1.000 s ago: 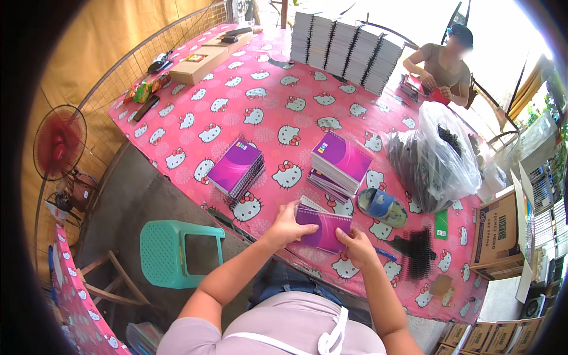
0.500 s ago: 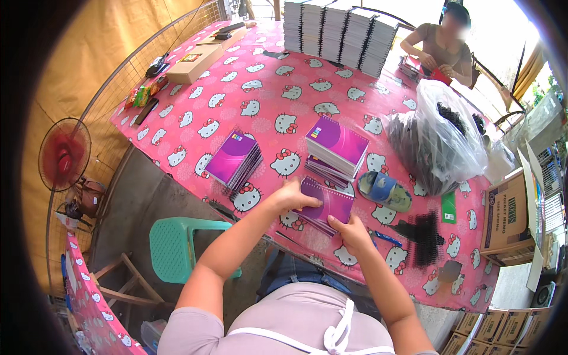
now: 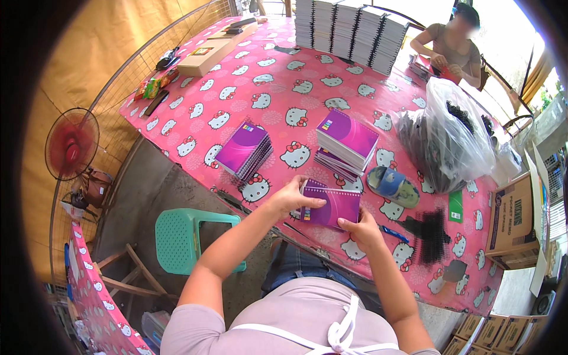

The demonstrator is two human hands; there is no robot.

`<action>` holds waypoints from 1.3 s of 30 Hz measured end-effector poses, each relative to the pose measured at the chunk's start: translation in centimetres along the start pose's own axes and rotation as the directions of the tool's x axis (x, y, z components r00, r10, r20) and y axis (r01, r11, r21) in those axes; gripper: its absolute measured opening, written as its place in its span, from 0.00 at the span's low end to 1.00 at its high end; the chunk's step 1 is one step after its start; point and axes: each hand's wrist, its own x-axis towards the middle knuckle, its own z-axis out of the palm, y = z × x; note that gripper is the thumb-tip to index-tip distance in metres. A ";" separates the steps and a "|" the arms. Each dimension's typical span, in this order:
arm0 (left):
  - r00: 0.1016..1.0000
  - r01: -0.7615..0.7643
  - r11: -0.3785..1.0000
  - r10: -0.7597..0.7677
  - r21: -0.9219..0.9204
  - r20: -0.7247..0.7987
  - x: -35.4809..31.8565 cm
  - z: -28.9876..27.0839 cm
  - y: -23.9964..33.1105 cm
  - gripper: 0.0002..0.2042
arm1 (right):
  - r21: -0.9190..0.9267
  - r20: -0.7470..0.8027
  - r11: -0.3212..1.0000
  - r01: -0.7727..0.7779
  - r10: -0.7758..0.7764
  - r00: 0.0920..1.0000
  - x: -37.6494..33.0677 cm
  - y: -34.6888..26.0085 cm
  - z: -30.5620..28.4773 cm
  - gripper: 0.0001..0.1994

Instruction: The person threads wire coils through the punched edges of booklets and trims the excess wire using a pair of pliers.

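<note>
Near the bench [image 3: 195, 89] edge, both hands grip one purple spiral notebook [image 3: 331, 207]: left hand [image 3: 294, 198] pressing fingers flat on its cover, right hand [image 3: 362, 229] pinching its lower corner, seemingly steadying it. Notebook stacks [image 3: 346, 139] sit beyond.

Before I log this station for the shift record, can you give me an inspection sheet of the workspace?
Surface: table under a pink patterned cloth.
Job's things: purple notebook held at the near edge; two purple notebook stacks.
Clutter: clear bag of black coils, loose black coils, blue tape roll, white stacks, flat brown box.
Hands: left hand and right hand both grip the notebook.
Cables: nothing seen.
Surroundings: red fan, green stool, cardboard boxes, another person seated at the far end.
</note>
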 end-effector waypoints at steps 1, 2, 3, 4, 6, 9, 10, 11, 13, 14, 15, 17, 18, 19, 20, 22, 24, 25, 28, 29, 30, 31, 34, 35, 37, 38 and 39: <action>0.998 -0.059 0.998 0.059 -0.015 0.000 -0.4 0.3 -0.2 0.52 | 0.029 0.001 0.999 0.014 -0.015 1.000 0.0 0.0 -0.2 0.39; 0.993 -0.118 0.992 0.117 -0.033 -0.010 -1.0 0.6 -0.8 0.52 | -0.006 0.037 1.000 -0.013 0.013 0.999 -0.3 -0.6 0.0 0.40; 0.985 -0.174 0.983 0.173 -0.052 -0.020 -1.6 0.8 -1.3 0.53 | -0.041 0.072 0.998 -0.042 0.045 0.996 -0.8 -1.6 0.3 0.41; 0.980 -0.196 0.980 0.196 -0.011 -0.030 -2.1 1.0 -1.5 0.53 | -0.077 0.104 0.995 -0.069 0.077 0.992 -1.2 -2.3 0.6 0.42; 0.904 -0.427 0.896 0.425 0.125 0.038 -2.5 0.8 -2.9 0.53 | -0.101 0.118 0.995 -0.005 0.017 0.993 -1.9 -2.1 0.9 0.39; 0.784 -0.619 0.755 0.610 0.217 0.117 -3.0 0.5 -3.4 0.54 | -0.573 0.082 0.758 0.313 -0.327 0.941 -2.2 -0.4 0.8 0.42; 0.751 -0.657 0.717 0.647 0.231 0.128 -2.7 0.2 -4.0 0.54 | -0.684 0.118 0.635 0.361 -0.391 0.913 -2.1 -0.3 0.6 0.44; 0.721 -0.689 0.682 0.680 0.243 0.134 -2.7 0.0 -4.5 0.54 | -0.775 0.168 0.494 0.394 -0.440 0.882 -2.1 -0.1 0.5 0.45; 0.803 -0.594 0.758 0.581 0.269 0.134 -2.7 -0.1 -4.7 0.57 | -0.807 0.215 0.395 0.440 -0.498 0.840 -1.2 1.8 -1.1 0.57; 0.780 -0.622 0.732 0.611 0.280 0.135 -2.3 -0.5 -5.6 0.57 | -0.789 0.258 0.353 0.503 -0.553 0.792 -0.9 1.8 -1.0 0.59; 0.758 -0.647 0.706 0.637 0.287 0.140 -1.9 -0.7 -6.4 0.57 | -0.769 0.296 0.310 0.558 -0.602 0.742 -0.8 1.7 -0.8 0.61; 0.714 -0.686 0.647 0.687 0.332 0.136 -1.2 -0.2 -7.2 0.59 | -0.731 0.298 0.377 0.568 -0.572 0.764 -0.3 2.0 -0.7 0.65; 0.724 -0.677 0.664 0.677 0.319 0.128 -1.0 0.1 -7.0 0.59 | -0.662 0.289 0.460 0.591 -0.571 0.768 0.5 2.7 -0.8 0.64; 0.735 -0.667 0.679 0.667 0.305 0.121 -0.8 0.2 -6.9 0.59 | -0.585 0.279 0.538 0.607 -0.569 0.773 0.9 3.2 -1.0 0.64; 0.751 -0.653 0.706 0.651 0.275 0.112 -0.7 0.2 -6.9 0.59 | -0.555 0.253 0.593 0.584 -0.548 0.797 1.0 3.1 -0.9 0.64; 0.782 -0.620 0.755 0.615 0.214 0.098 -0.6 0.2 -7.0 0.59 | -0.487 0.203 0.695 0.529 -0.499 0.842 1.0 2.9 -0.8 0.63; 0.767 -0.631 0.723 0.636 0.281 0.084 -0.5 0.7 -7.4 0.58 | -0.512 0.267 0.608 0.607 -0.559 0.785 0.9 3.2 -0.9 0.62; 0.759 -0.634 0.707 0.647 0.313 0.078 -0.3 0.9 -7.5 0.58 | -0.521 0.299 0.562 0.642 -0.584 0.754 1.0 3.3 -0.9 0.62; 0.723 -0.665 0.665 0.688 0.340 0.067 0.4 1.2 -7.3 0.58 | -0.457 0.217 0.670 0.585 -0.554 0.804 1.4 4.1 -0.8 0.59; 0.707 -0.676 0.645 0.704 0.358 0.066 0.7 1.2 -7.3 0.58 | -0.435 0.198 0.698 0.569 -0.542 0.817 1.6 4.2 -0.8 0.58; 0.689 -0.686 0.618 0.721 0.384 0.069 1.0 1.1 -7.7 0.58 | -0.419 0.192 0.720 0.553 -0.526 0.829 1.6 4.4 -0.9 0.58; 0.671 -0.695 0.591 0.738 0.410 0.073 1.2 1.0 -7.9 0.58 | -0.402 0.185 0.741 0.538 -0.509 0.840 1.7 4.5 -1.0 0.57; 0.758 -0.639 0.716 0.648 0.280 0.073 1.3 0.9 -7.8 0.54 | -0.497 0.220 0.666 0.557 -0.523 0.823 1.4 3.9 -1.0 0.54; 0.735 -0.655 0.674 0.672 0.341 0.083 1.6 0.6 -8.4 0.54 | -0.516 0.236 0.654 0.552 -0.511 0.826 1.4 3.7 -0.9 0.53; 0.681 -0.680 0.574 0.725 0.457 0.103 2.4 -0.3 -10.1 0.53 | -0.533 0.271 0.673 0.514 -0.439 0.856 1.2 3.3 -1.1 0.51; 0.688 -0.685 0.587 0.716 0.431 0.118 2.3 -0.3 -9.6 0.52 | -0.577 0.306 0.582 0.573 -0.496 0.813 1.0 3.1 -1.3 0.50; 0.691 -0.692 0.597 0.710 0.407 0.133 1.7 -0.1 -8.1 0.51 | -0.614 0.347 0.480 0.627 -0.549 0.761 0.6 2.6 -1.4 0.49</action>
